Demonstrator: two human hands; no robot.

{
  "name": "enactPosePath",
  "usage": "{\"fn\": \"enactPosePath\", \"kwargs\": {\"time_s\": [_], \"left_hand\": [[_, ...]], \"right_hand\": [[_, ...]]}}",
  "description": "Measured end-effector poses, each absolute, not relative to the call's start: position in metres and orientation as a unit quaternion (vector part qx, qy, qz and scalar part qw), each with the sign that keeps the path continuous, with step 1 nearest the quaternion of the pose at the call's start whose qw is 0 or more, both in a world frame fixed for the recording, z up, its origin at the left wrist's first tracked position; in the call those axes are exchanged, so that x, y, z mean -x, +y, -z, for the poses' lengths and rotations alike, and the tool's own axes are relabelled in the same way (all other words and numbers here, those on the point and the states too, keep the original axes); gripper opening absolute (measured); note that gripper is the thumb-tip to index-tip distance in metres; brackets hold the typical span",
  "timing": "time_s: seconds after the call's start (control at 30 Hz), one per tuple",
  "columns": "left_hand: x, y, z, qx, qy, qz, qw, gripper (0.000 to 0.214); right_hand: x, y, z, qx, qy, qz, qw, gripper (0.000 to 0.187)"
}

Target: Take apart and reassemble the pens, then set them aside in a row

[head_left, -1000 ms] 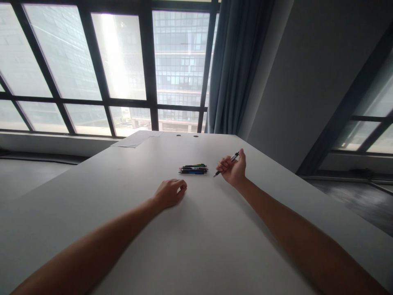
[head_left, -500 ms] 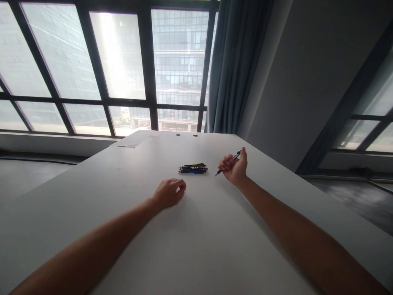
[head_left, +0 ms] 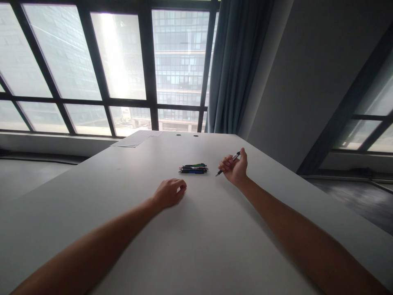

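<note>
My right hand (head_left: 236,168) is closed around a pen (head_left: 236,155) with a black and silver barrel. The pen slants, its tip pointing down to the left and its upper end by my raised thumb. Left of that hand, several pens (head_left: 193,169) lie side by side in a small bundle on the white table (head_left: 196,237). Nearer to me, my left hand (head_left: 168,192) rests on the tabletop with its fingers curled in towards the thumb. A small gap shows inside the curl, and I see nothing held there.
Sheets of paper (head_left: 132,140) lie at the table's far left edge. Two dark round spots (head_left: 195,136) mark the far end of the tabletop. Beyond it stand large framed windows (head_left: 181,61) and a blue-grey curtain (head_left: 236,65).
</note>
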State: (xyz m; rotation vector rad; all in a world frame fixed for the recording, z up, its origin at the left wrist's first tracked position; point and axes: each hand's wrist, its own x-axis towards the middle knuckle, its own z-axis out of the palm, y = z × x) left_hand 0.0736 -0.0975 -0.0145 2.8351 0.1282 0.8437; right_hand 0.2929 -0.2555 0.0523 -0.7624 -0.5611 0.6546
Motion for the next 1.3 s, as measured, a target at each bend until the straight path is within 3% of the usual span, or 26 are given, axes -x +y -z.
{"fn": "enactPosePath", "kwargs": {"time_s": [0.4, 0.67, 0.87, 1.03, 1.1, 1.3], "left_hand": [[-0.073, -0.098, 0.013, -0.955, 0.047, -0.277, 0.091, 0.015], [-0.071, -0.099, 0.01, -0.959, 0.044, -0.267, 0.089, 0.017], [-0.071, -0.099, 0.01, -0.958, 0.04, -0.269, 0.089, 0.017], [-0.071, -0.1, 0.008, -0.959, 0.039, -0.265, 0.093, 0.016], [-0.071, -0.101, 0.007, -0.958, 0.038, -0.266, 0.096, 0.016], [-0.071, -0.101, 0.007, -0.957, 0.033, -0.269, 0.099, 0.016]], "right_hand": [[-0.294, -0.251, -0.046, 0.415, -0.318, -0.245, 0.817, 0.056], [-0.284, -0.25, -0.033, 0.633, -0.393, -0.203, 0.635, 0.061], [-0.26, -0.25, -0.03, 0.682, -0.484, -0.091, 0.541, 0.039], [-0.251, -0.247, -0.017, 0.701, -0.531, -0.189, 0.436, 0.028], [-0.25, -0.245, -0.013, 0.721, -0.544, -0.171, 0.393, 0.025], [-0.252, -0.241, -0.001, 0.747, -0.553, -0.025, 0.37, 0.019]]}}
